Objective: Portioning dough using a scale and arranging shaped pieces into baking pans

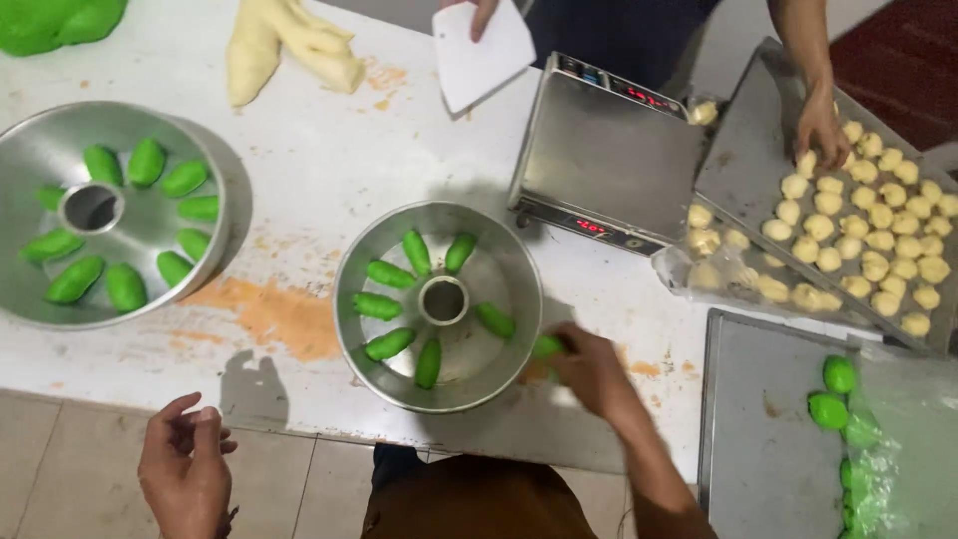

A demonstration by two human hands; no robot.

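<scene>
My right hand [591,367] grips a green dough piece [547,346] at the right rim of a round metal ring pan [351,319] in the middle of the table. Several green dough pieces [391,274] lie spread around the pan's centre tube [443,299]. My left hand [185,465] hangs loosely below the table's near edge, fingers apart, holding nothing.
A second ring pan [20,160] with green pieces stands at left. Across the table another person's hand [820,130] rests on a tray of pale dough balls [868,230], beside a metal scale [609,150]. A tray [758,419] with green balls [836,391] sits at right. Green dough [50,20] and pale dough [284,45] lie far left.
</scene>
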